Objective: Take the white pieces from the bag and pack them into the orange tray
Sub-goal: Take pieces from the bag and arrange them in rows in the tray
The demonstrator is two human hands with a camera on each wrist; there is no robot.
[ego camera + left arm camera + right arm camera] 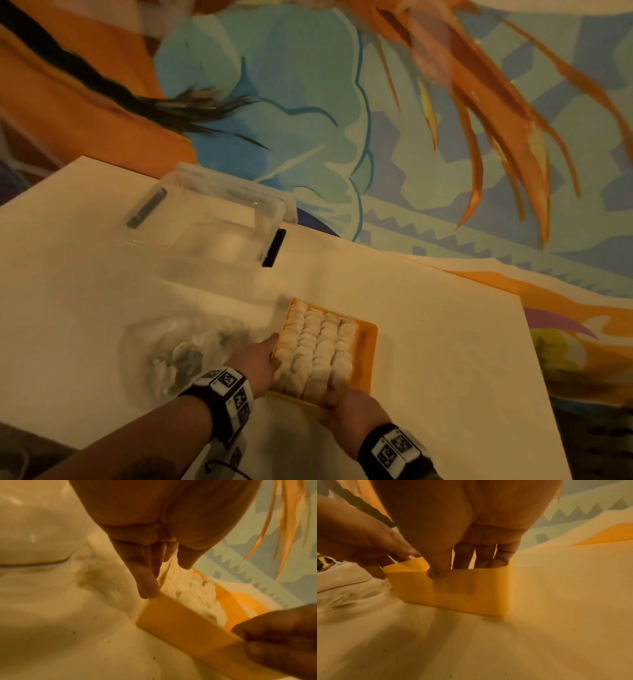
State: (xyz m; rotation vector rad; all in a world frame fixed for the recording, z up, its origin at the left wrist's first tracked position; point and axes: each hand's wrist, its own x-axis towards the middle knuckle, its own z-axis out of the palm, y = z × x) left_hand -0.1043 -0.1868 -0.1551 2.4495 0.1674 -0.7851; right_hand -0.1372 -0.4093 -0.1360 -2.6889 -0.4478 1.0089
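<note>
The tray [368, 353] stands on the table [445, 359], and the white pieces [318, 346] fill it in 4 rows, except a bare strip along its right wall. The bag [178, 349] lies just left of the tray, crumpled; whether pieces remain inside it, I cannot tell. The left hand [257, 359] has straight fingers that press on the left edge of the tray. The right hand [471, 545] clamps the near wall of the tray, thumb outside and fingers inside against the pieces. I think the risk is here: the wall looks thin, so a hard squeeze could bend it and crush or push out the near pieces.
</note>
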